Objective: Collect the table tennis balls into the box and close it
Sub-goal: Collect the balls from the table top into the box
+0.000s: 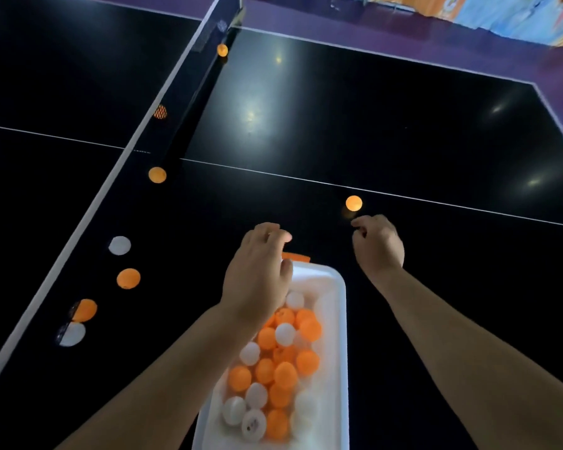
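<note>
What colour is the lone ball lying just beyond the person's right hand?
Orange; the ball near the right hand shows best in the head view.

No text is legible: print on one white ball and the banner is blurred.

1. Table: black glossy top with white edge lines and a white centre line. It fills most of the view.
2. Net: dark mesh with white top tape. It runs from the lower left up to a post at the table's far side edge.
3. Floor: purple, visible past the far and right table edges.
4. Barrier: orange and light-blue printed panel standing on the floor, top right. The print is too blurred to read.
5. Light: soft glare spots reflect off the tabletop right of the net, with fainter streaks near the right edge. The rest of the top is dark.
</note>
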